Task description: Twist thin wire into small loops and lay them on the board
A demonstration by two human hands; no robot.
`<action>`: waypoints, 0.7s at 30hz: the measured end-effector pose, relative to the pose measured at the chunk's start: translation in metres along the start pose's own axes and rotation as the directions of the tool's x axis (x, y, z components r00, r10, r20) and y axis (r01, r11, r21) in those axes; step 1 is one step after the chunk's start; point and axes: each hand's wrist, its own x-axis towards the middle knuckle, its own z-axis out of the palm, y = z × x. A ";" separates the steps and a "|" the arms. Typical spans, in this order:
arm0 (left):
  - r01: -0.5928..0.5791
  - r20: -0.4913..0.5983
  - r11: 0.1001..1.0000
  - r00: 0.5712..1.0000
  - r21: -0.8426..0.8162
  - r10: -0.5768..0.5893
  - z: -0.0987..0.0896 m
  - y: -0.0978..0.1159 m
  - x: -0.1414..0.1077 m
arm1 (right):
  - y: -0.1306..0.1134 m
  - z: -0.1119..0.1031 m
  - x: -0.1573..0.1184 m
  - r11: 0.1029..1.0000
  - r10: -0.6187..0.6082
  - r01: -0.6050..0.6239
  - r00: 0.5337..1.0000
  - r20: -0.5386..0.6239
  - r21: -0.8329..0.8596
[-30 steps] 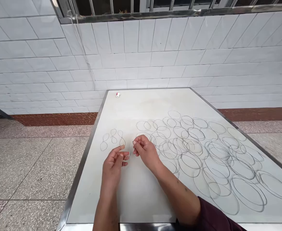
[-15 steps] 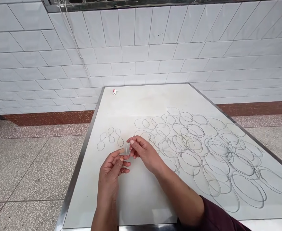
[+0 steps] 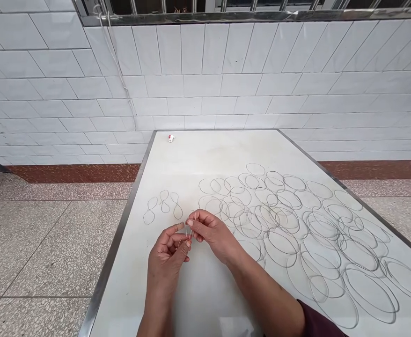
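Note:
Between my two hands is a thin wire (image 3: 195, 215), bent into small loops. My left hand (image 3: 172, 250) pinches its lower part between thumb and fingers. Touching its upper part, my right hand (image 3: 209, 230) has thumb and index finger closed on it. Beyond my left hand, three wire pieces shaped like a figure eight (image 3: 176, 206) lie on the white table (image 3: 212, 150). To the right of my hands, several large round wire rings (image 3: 281, 236) overlap each other on the tabletop.
A small red and white object (image 3: 171, 138) sits near the table's far left corner. Behind the table stands a white tiled wall (image 3: 201, 86) with a cord (image 3: 121, 77) hanging down it. Metal edging (image 3: 121, 222) runs along the table's left side.
The view has tilted up slightly, showing more of the window bars. My hands have come closer together around the wire, and a loop of it now stands above my right fingers.

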 end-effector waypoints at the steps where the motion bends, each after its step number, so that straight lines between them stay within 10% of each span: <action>1: -0.003 -0.018 1.000 1.000 0.016 0.003 0.001 0.001 -0.001 | 0.000 0.000 0.000 1.000 0.001 -0.001 1.000 0.007 -0.003; 21: -0.023 -0.031 0.999 0.999 0.040 0.024 -0.002 -0.008 0.000 | 0.008 0.002 -0.001 0.992 0.011 -0.007 0.999 0.030 -0.126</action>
